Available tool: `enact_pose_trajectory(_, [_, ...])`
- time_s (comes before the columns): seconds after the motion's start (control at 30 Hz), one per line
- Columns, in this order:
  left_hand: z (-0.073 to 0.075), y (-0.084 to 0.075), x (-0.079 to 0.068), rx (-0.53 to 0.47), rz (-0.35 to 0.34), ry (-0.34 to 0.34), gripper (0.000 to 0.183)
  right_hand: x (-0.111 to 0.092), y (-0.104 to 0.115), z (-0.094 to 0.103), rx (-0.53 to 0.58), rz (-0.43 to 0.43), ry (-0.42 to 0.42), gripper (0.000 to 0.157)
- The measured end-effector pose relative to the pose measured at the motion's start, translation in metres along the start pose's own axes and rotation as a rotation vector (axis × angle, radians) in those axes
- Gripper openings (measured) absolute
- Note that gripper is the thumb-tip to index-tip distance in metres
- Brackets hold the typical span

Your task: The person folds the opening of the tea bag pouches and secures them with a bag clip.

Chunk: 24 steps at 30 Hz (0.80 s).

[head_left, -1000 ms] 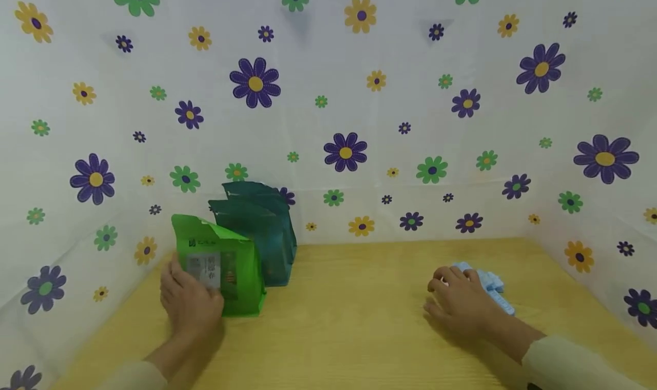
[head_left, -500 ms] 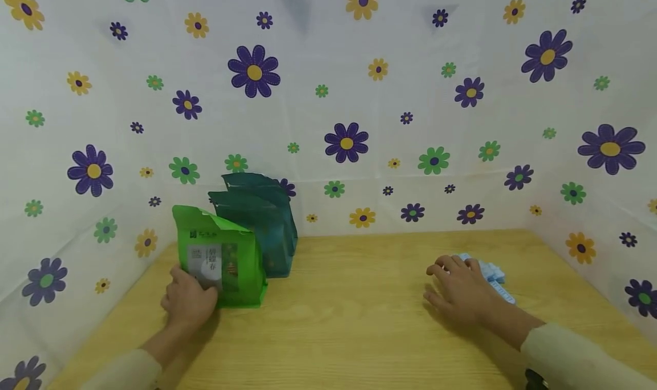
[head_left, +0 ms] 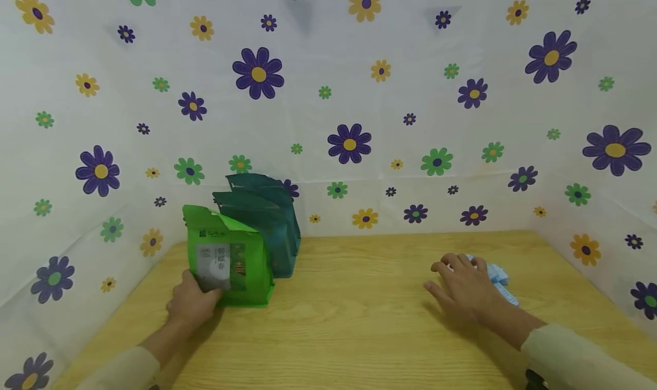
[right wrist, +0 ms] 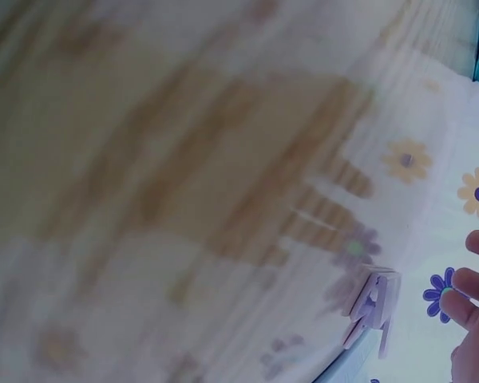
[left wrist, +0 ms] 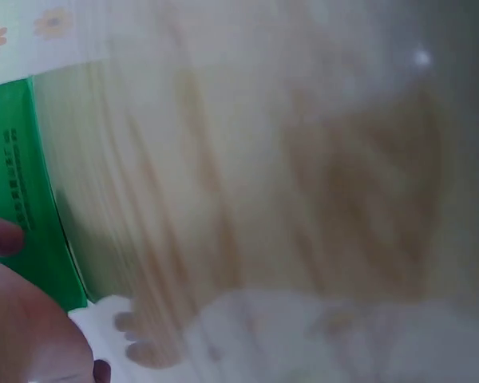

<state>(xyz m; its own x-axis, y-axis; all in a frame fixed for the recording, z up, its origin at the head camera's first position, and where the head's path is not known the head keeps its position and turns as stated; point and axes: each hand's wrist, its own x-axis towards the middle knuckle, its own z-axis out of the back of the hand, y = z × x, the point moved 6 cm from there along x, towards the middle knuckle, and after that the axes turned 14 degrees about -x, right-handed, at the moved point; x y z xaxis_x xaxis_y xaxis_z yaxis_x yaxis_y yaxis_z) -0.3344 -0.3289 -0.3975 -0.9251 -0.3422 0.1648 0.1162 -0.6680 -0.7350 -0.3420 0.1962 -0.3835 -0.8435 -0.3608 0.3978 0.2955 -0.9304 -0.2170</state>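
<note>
A bright green tea pouch (head_left: 231, 264) stands upright at the left of the table, a grey label on its front. My left hand (head_left: 192, 304) grips its lower left corner, thumb on the front and the other fingers mostly hidden behind it. The left wrist view shows the pouch's plain green side (left wrist: 28, 191) beside the hand. Over at the right, my right hand (head_left: 464, 287) is held with spread, slightly bent fingers close to several pale blue clips (head_left: 498, 274), partly covering them. One clip (right wrist: 373, 299) shows its hinged end in the right wrist view, apart from the fingers.
Two dark teal pouches (head_left: 279, 236) stand one behind the other, just behind the green one. The wooden table (head_left: 349, 321) is bordered at the back and sides by a white cloth (head_left: 380, 196) printed with flowers. Reflections blur much of both wrist views.
My left hand has slid down to the green pouch's lower corner, and the pouch has shifted slightly right, its label now more visible. My right hand has stayed by the clips.
</note>
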Motion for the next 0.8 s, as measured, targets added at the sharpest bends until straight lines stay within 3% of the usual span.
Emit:
enact_pose_trajectory(0.2, [-0.008,0.005,0.005,0.047,-0.014,0.114,0.071,-0.002,-0.004,0.000,-0.007,-0.008,-0.003,0.046])
enact_pose_trajectory(0.8, [-0.025,-0.007,-0.002,0.215,-0.172,0.190,0.092,0.000,0.001,-0.003,-0.040,-0.013,0.004,0.046])
